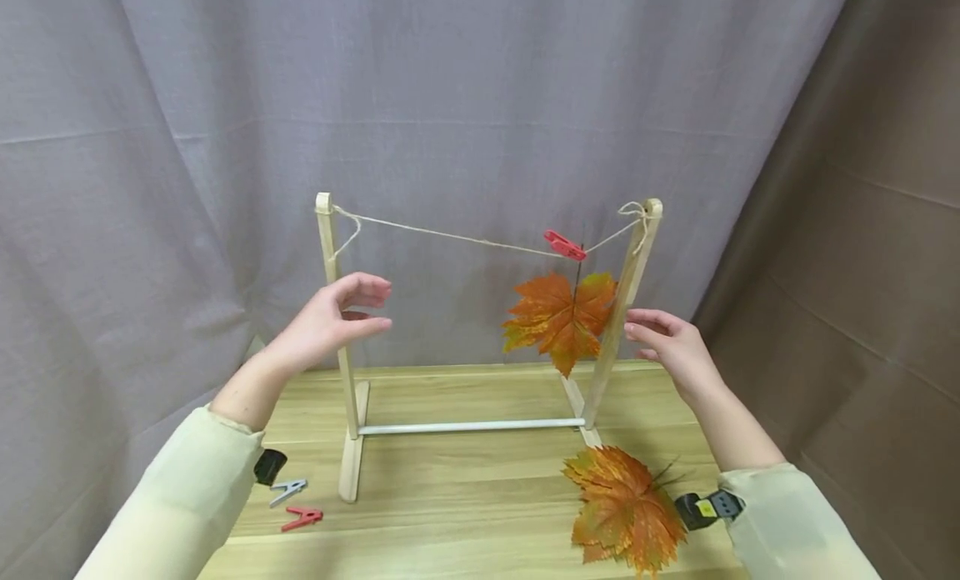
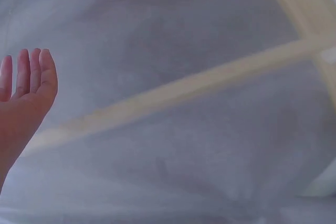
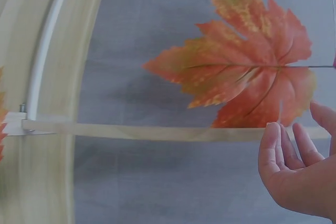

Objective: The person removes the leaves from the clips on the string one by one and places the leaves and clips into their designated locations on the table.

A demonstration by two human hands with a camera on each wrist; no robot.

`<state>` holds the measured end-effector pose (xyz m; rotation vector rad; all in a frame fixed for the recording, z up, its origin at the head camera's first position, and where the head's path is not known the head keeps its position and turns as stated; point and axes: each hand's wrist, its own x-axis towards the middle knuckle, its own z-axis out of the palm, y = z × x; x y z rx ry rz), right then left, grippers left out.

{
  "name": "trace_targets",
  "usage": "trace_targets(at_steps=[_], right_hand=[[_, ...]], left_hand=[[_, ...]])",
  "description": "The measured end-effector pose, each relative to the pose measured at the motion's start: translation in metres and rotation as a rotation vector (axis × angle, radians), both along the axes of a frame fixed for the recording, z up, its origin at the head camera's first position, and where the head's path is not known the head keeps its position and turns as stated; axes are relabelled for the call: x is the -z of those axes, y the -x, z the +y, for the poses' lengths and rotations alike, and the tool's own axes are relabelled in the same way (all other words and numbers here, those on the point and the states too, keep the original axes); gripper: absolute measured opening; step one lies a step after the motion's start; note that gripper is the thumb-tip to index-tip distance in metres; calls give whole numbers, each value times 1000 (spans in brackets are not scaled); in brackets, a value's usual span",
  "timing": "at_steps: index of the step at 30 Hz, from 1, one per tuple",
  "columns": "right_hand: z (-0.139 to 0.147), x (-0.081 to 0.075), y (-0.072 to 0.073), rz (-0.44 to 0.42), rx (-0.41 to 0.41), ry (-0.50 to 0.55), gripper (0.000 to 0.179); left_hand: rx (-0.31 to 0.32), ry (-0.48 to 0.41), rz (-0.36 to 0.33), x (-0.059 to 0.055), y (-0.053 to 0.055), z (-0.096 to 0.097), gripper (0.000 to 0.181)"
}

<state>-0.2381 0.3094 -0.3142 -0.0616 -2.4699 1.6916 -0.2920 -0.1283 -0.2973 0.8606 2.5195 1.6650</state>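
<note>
On a wood-grain table point(image 1: 450, 517), loose leaves point(image 1: 626, 513) and two clothespins point(image 1: 303, 517) lay nearest, seemingly for easy reach. Beyond, the left hand point(image 1: 322, 322) and right hand point(image 1: 678, 355), empty, fingers loosely bent, flanked a wooden frame point(image 1: 349, 397); inward of the right fingertips, a maple leaf point(image 1: 562, 317) hung, apparently secured to string point(image 1: 465, 238) by a red clip point(image 1: 565, 245).

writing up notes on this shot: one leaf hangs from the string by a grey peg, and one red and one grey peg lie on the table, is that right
Not quite: the upper peg, which holds the hanging leaf on the string, is red, not grey, as the head view shows. One red peg and one grey peg do lie on the table.
</note>
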Motion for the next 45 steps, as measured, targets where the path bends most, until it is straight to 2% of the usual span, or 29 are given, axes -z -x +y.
trace_targets(at_steps=[6,13,20,24,31,35,40,45], right_hand=[[-10,-11,5,23,-1,-3,35],[-21,-20,11,36,-12,-40,49],[-29,-27,14,47,-20,-6,51],[-34,-32,16,63,-17,30,50],[-44,-36,20,61,-20,28,52],[-49,-39,22,65,-21,30,52],[-57,-42,27,65,-24,27,49],[-65,-46,33,50,-19,-27,49]], left_hand=[[47,-26,36,-20,2,21,47],[105,-67,66,-44,0,48,49],[150,-77,74,-64,1,77,48],[145,-78,91,-74,5,92,48],[137,-94,80,-83,11,121,51],[106,-77,68,-87,12,136,55],[83,-35,75,-87,16,153,59],[55,26,64,-83,21,166,61]])
